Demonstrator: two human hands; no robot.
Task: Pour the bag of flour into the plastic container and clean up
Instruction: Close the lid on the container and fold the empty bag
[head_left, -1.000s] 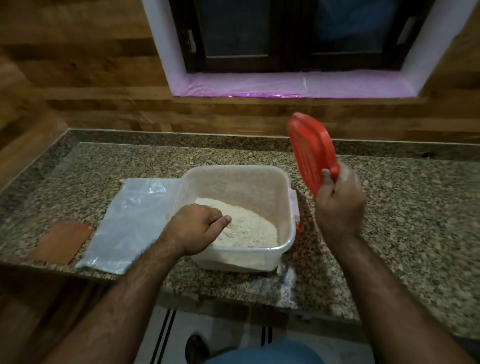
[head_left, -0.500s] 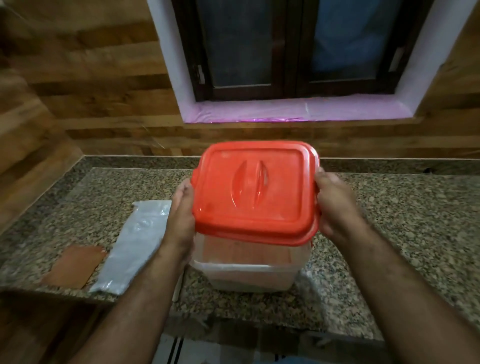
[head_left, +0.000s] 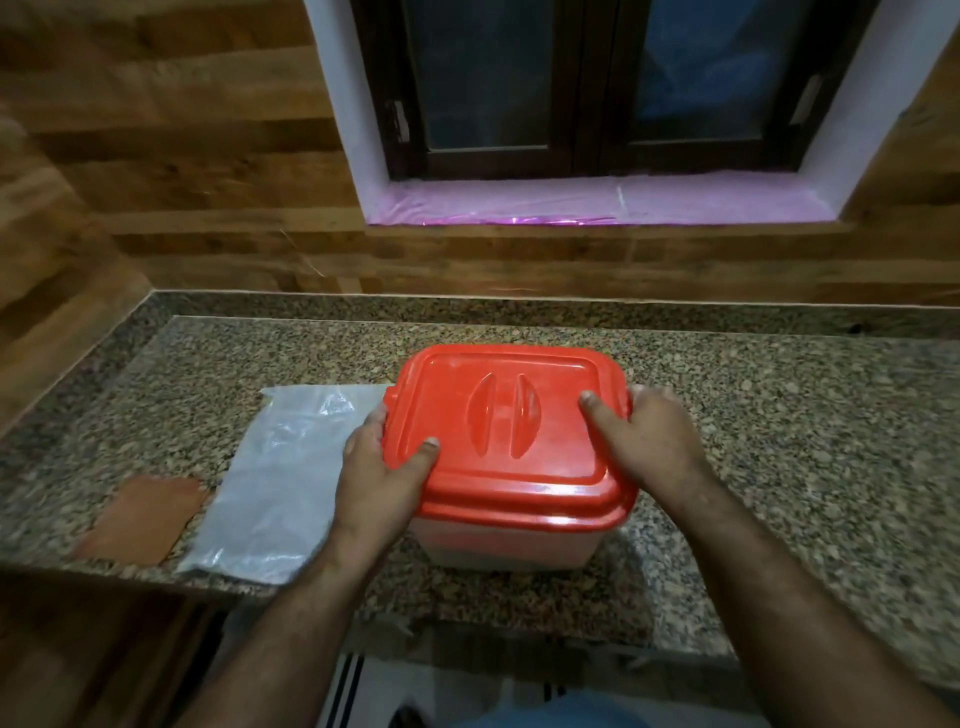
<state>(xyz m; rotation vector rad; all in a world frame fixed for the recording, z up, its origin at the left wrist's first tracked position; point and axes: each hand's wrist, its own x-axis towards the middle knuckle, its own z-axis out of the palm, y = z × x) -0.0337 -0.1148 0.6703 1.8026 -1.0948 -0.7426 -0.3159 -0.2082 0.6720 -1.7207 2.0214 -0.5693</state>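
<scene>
Both hands clamp red lid | left hand, right hand at its sides | lid sits on plastic container

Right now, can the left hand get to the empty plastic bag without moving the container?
Probably yes. The left hand grips the left edge of the red lid, and the plastic bag lies flat on the counter right beside it. Nothing stands between them, but the hand must let go of the lid first.
</scene>
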